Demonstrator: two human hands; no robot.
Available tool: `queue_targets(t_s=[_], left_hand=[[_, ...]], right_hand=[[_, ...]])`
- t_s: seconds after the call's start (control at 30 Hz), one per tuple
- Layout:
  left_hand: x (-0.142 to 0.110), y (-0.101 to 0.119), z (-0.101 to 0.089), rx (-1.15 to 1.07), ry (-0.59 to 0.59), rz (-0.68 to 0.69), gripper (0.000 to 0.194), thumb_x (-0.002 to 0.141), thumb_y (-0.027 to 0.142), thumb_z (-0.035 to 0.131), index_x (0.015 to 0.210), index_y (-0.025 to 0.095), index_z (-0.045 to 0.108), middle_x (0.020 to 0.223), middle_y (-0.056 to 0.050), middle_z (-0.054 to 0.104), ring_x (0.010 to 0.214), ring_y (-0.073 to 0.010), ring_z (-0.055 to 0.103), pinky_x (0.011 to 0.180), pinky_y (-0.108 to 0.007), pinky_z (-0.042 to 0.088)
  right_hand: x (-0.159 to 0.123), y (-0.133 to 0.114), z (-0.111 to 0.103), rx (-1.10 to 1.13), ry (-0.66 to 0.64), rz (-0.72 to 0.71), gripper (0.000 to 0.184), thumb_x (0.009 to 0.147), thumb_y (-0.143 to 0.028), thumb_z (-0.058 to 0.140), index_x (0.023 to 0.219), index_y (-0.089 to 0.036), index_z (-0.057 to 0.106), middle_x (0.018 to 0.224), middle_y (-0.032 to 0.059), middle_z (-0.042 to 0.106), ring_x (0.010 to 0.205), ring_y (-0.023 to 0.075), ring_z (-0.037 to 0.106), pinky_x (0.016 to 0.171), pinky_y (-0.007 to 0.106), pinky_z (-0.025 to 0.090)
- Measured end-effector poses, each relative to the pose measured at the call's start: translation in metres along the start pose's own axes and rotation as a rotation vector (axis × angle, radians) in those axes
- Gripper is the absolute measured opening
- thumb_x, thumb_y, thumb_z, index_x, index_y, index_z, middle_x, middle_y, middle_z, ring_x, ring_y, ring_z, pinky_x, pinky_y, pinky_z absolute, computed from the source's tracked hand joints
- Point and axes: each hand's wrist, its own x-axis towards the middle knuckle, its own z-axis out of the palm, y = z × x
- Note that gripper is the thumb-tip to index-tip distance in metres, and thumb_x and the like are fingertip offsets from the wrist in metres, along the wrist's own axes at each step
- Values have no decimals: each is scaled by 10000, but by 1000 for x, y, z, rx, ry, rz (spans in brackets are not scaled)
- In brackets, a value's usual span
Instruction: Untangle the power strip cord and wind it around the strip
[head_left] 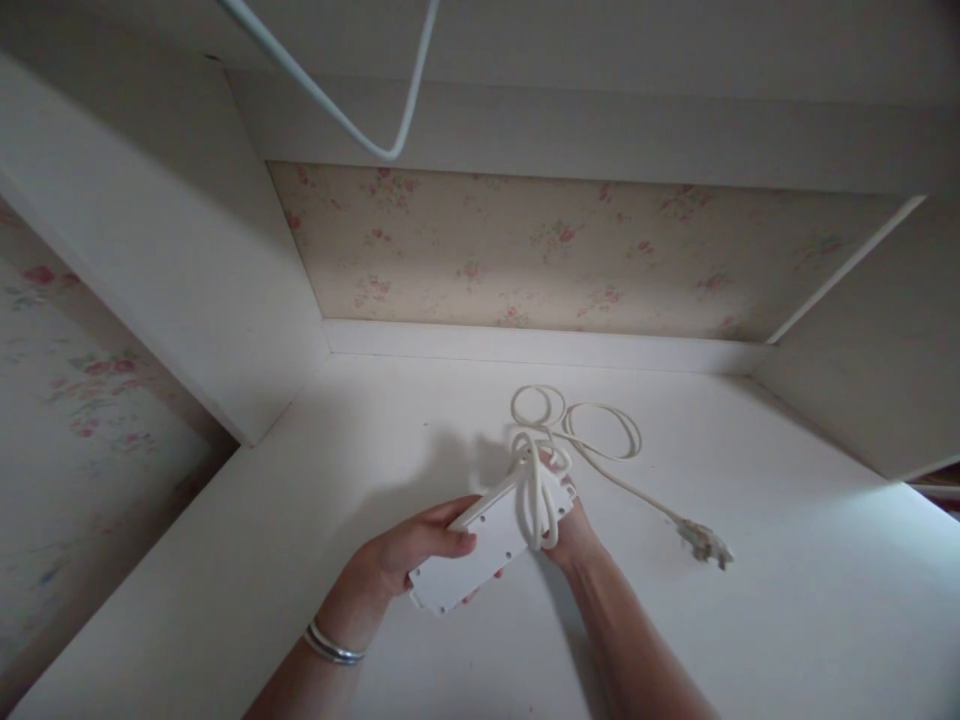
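A white power strip (487, 540) is held tilted above the white desk, its back with small screws facing me. My left hand (427, 545) grips its lower left end, thumb across the back and fingers underneath. At the upper right end, my right hand (570, 520) holds the strip from the far side, its fingers largely hidden. Loops of the strip's cream cord (538, 500) wrap around that end. More cord (604, 430) lies in loose coils on the desk behind, running right to a plug (705, 545) that rests on the surface.
The desk top (375, 430) is enclosed by a left side panel (187, 250), a right panel (862, 350) and an overhead shelf (600, 130). Floral wallpaper (480, 250) shows at the back. A pale cable (360, 135) hangs down in a bend at the top.
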Motion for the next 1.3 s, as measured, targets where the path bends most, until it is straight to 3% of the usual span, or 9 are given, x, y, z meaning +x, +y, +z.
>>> queue_targets(t_s=[0.17,0.3,0.43,0.63,0.8,0.93,1.0,1.13,1.3], left_hand=[[5,4,6,46,126,-67,560,701,347,750,1181,154,537,884,-98,657,597,-128,601,467,-194,454],[10,7,9,17,253,21,415,781,352,666,1132,168,542,855,-80,645,561,-125,589,469,-219,459],[11,9,7,-120,323,146,350,825,370,606,1108,176,541,868,-77,637,543,-135,588,456,-237,430],[12,11,-1,-324,367,270,295,834,370,595,1002,128,590,876,-80,632,561,-120,568,486,-244,416],[9,13,-2,-326,290,377,339,860,402,534,985,97,613,922,-121,639,566,-125,556,491,-255,403],[8,9,-2,-297,169,321,388,845,436,536,999,87,606,736,-85,611,548,-135,547,492,-246,400],[8,5,-2,-263,115,299,411,829,443,555,1067,109,584,733,-74,612,531,-143,553,473,-246,407],[6,-1,-2,-145,26,221,513,777,442,634,1196,167,525,810,-82,638,515,-148,572,442,-240,417],[-4,6,6,89,-59,1,608,645,428,782,1156,162,586,895,-81,638,650,-149,575,529,-221,418]], right_hand=[[11,-17,-24,195,11,20,350,738,-481,690,654,-213,480,438,-81,421,374,79,392,355,204,292],[15,-20,-31,317,68,-133,273,775,-408,696,736,-212,509,428,-119,286,359,46,250,347,176,226],[12,-18,-27,267,66,-165,268,797,-426,680,761,-207,529,434,-123,242,373,51,181,352,184,193],[13,-20,-28,331,26,-223,265,806,-448,668,782,-211,551,446,-117,235,391,54,215,381,171,244],[13,-11,-22,226,38,-106,235,800,-393,687,908,-201,605,484,-109,368,385,38,250,354,155,270],[7,1,-8,62,-58,84,235,788,-345,698,938,-185,614,834,-6,657,479,40,469,504,191,472],[3,6,-2,7,-181,205,255,826,-396,639,921,-160,624,878,43,680,534,70,546,583,228,512],[-2,8,2,-42,-405,317,342,833,-477,572,834,-141,637,686,41,648,528,117,574,557,251,496],[2,-2,-9,-43,-261,203,282,717,-430,709,813,-173,644,604,-8,595,481,102,504,457,208,395]])
